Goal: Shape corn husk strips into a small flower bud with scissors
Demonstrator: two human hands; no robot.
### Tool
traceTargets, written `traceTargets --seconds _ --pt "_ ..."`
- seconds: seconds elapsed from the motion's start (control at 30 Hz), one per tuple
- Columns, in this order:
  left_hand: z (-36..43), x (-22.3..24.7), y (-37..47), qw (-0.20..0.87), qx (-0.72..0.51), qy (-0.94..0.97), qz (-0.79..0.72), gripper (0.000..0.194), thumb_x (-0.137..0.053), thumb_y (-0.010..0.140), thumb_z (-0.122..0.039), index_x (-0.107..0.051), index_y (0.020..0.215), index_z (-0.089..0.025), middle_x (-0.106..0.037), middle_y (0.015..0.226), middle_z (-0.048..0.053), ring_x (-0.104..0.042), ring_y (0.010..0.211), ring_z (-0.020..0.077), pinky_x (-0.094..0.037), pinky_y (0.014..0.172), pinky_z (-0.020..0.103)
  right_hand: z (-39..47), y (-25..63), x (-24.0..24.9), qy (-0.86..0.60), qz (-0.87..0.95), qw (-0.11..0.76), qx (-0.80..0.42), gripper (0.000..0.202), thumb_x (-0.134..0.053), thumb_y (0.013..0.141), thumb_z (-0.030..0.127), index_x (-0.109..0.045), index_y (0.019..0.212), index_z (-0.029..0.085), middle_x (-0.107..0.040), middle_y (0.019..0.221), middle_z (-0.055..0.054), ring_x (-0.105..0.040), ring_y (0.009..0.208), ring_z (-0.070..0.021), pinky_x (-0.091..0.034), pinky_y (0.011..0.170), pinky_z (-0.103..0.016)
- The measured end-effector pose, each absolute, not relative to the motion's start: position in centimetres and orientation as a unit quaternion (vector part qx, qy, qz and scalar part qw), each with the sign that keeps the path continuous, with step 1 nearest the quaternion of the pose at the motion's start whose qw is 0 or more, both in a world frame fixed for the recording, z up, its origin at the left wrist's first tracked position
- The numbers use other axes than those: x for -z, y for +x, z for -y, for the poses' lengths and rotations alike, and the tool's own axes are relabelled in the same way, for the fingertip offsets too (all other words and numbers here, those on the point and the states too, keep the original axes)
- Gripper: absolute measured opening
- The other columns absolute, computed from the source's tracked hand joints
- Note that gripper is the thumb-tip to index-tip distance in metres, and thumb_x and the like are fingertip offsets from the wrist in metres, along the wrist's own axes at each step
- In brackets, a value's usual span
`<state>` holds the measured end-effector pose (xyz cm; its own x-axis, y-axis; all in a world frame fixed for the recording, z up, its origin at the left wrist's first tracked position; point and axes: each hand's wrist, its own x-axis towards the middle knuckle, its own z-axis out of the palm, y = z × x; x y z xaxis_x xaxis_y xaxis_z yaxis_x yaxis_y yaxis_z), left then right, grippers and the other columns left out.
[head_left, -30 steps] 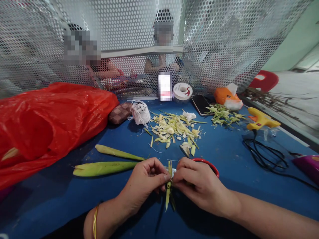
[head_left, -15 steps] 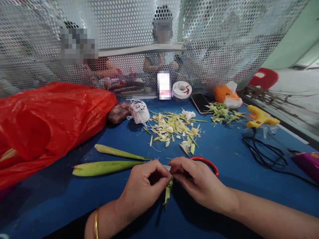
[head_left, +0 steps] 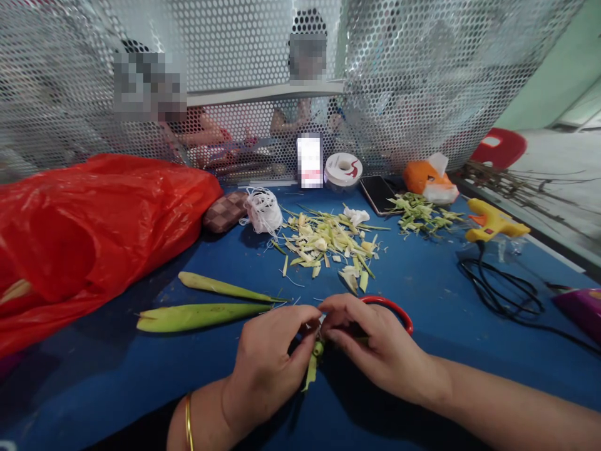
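Observation:
My left hand (head_left: pixel 275 351) is pinched over a small folded strip of green leaf (head_left: pixel 313 366), which hangs below the thumb with a rolled knob near its top. My right hand (head_left: pixel 380 344) meets it fingertip to fingertip; its thumb and fingers are closed at the strip's upper end, and what they grip is hidden. Scissors with a red handle (head_left: pixel 392 308) lie partly under the right hand. Left of the hands, two long pale-green husk leaves (head_left: pixel 197 317) rest on the blue table (head_left: pixel 154 376).
Leaf scraps (head_left: pixel 328 238) and a bundle of white string (head_left: pixel 263 211) lie beyond the hands. A red plastic bag (head_left: pixel 117 213) fills the left. At right are a yellow glue gun (head_left: pixel 495 220) with its black cord, a phone (head_left: pixel 378 193) and a tissue pack (head_left: pixel 429 178).
Both hands stay together at the same spot. The left hand has turned slightly and shifted right, and the leaf strip's lower end has swung a little left, showing its rolled knob more clearly.

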<state>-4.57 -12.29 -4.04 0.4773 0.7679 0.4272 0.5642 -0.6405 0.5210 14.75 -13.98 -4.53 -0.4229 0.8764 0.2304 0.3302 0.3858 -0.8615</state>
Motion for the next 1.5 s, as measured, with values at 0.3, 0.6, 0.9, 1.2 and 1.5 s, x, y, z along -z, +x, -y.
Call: traceTargets --seconds 0.3,0.6,0.9,1.2,1.5 --pt "12.30 4.50 -4.86 0.171 -0.353 0.842 -0.372 0.016 -0.063 0.082 -0.012 -0.065 0.094 -0.022 -0.074 0.083 0.001 -0.067 0.074 0.0149 -0.049 0.070 0.023 13.59 14.42 4.36 -0.423 0.723 0.363 -0.407 0.016 -0.055 0.089 0.010 -0.066 0.092 0.020 -0.061 0.084 -0.003 -0.060 0.080 -0.0146 -0.048 0.071 -0.027" --pt "12.37 4.15 -4.64 0.186 -0.358 0.836 -0.371 0.012 -0.062 0.082 -0.012 -0.064 0.089 -0.022 -0.073 0.079 0.000 -0.067 0.071 0.0139 -0.050 0.070 0.023 13.65 14.52 4.53 -0.433 0.726 0.367 -0.389 0.015 -0.053 0.085 0.005 -0.058 0.080 0.019 -0.057 0.082 -0.001 -0.056 0.075 -0.0134 -0.045 0.068 -0.027" --pt "12.18 4.40 -4.65 0.220 -0.360 0.809 -0.409 0.010 -0.064 0.081 -0.014 -0.065 0.088 -0.022 -0.073 0.078 0.000 -0.067 0.068 0.0131 -0.050 0.067 0.021 13.89 14.48 4.03 -0.428 0.703 0.353 -0.446 0.015 -0.053 0.085 0.009 -0.054 0.095 0.020 -0.061 0.086 -0.002 -0.059 0.076 -0.0142 -0.048 0.068 -0.027" --pt "12.24 4.23 -4.50 0.242 -0.359 0.799 -0.417 0.010 -0.066 0.079 -0.015 -0.067 0.085 -0.022 -0.073 0.078 0.000 -0.066 0.067 0.0134 -0.051 0.066 0.021 13.56 14.77 4.58 -0.408 0.743 0.369 -0.380 0.016 -0.052 0.089 0.010 -0.054 0.076 0.019 -0.055 0.078 -0.001 -0.054 0.073 -0.0134 -0.044 0.067 -0.026" --pt "11.66 4.24 -4.98 0.222 -0.339 0.792 -0.456 0.017 -0.058 0.085 -0.014 -0.065 0.097 -0.023 -0.072 0.083 -0.001 -0.067 0.074 0.0136 -0.050 0.070 0.023 13.48 15.40 3.98 -0.388 0.791 0.312 -0.355 0.023 -0.041 0.086 0.003 -0.049 0.071 0.019 -0.050 0.077 -0.002 -0.049 0.068 -0.0128 -0.040 0.061 -0.025"
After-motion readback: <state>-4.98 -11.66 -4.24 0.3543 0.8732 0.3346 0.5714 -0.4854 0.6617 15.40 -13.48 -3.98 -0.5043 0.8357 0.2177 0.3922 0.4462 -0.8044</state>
